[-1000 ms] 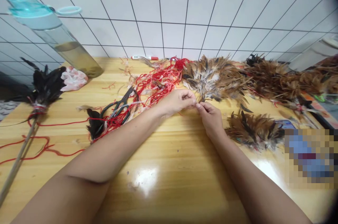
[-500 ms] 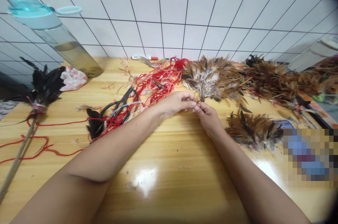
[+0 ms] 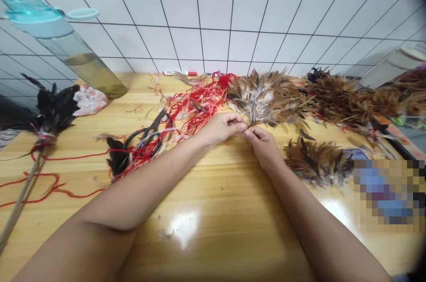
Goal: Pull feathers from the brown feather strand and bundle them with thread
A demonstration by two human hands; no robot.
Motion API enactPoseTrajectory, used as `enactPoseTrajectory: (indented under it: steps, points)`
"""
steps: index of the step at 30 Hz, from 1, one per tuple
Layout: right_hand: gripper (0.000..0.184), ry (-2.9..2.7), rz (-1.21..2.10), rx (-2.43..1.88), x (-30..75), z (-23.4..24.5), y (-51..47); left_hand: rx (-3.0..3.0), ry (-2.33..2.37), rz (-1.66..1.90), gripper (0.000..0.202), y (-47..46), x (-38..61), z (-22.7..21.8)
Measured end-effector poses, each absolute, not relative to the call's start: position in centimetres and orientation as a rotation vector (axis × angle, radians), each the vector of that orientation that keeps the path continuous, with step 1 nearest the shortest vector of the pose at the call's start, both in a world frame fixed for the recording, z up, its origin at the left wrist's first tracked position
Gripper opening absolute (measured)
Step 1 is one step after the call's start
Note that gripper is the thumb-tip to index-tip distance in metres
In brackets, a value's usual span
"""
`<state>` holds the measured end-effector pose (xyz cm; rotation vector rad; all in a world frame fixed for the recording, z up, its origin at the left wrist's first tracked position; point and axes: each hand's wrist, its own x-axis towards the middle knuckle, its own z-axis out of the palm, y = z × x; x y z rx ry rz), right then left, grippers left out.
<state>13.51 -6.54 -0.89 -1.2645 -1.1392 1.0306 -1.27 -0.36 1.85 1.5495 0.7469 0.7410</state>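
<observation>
My left hand (image 3: 229, 127) and my right hand (image 3: 261, 142) meet above the table, with thumb and fingertips pinched together on both. A small brown feather (image 3: 255, 123) sticks out at the joined fingertips; its lower part is hidden by the fingers. Just behind them lies a large pile of brown and grey feathers (image 3: 276, 95). Left of the pile is a tangle of red string (image 3: 196, 104). Black scissors (image 3: 149, 133) rest beside my left forearm, near a black feather tuft (image 3: 116, 158).
A tilted-looking water bottle (image 3: 89, 69) stands at the back left by crumpled plastic (image 3: 90, 100). Black feathers (image 3: 55, 107) are bound to a stick (image 3: 25, 197). Brown feather bundles (image 3: 317, 162) lie on the right. A red marker (image 3: 179, 73) sits by the tiled wall (image 3: 213, 7).
The feather at my fingertips has tipped from nearly upright to lower, toward the right. My hands stay together in almost the same place; the whole view shifts slightly left.
</observation>
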Motion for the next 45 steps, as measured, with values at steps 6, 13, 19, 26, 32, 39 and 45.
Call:
enactPoseTrajectory:
  steps: [6, 13, 19, 26, 32, 39, 45]
  points:
    - [0.03, -0.781, 1.003, -1.301, 15.0, -0.5, -6.1, 2.227, 0.927, 0.799, 0.018, 0.5, -1.9, 0.7]
    - [0.032, -0.798, 0.815, -1.364, 14.9, -1.2, -5.8, 2.353, 1.15, 0.743, 0.019, 0.9, -1.3, -0.4]
    - [0.027, -0.976, 0.669, -1.459, 14.3, -1.6, -5.8, 2.306, 1.344, 0.51, 0.022, 0.7, 1.0, 1.0]
    - [0.029, -0.956, 0.661, -1.477, 14.5, -1.8, -5.8, 2.339, 1.356, 0.388, 0.013, 1.2, 2.0, 1.5]
    - [0.029, -0.998, 0.64, -1.487, 14.5, -2.0, -6.0, 1.902, 1.041, 0.819, 0.011, 1.7, 0.6, 1.2]
    - [0.026, -1.046, 0.615, -1.505, 14.5, -2.2, -5.9, 1.305, 0.817, 0.794, 0.017, 0.3, 1.9, 1.3]
    - [0.025, -1.079, 0.625, -1.496, 14.5, -2.3, -5.9, 1.282, 0.849, 0.794, 0.011, -0.1, 2.1, 1.5]
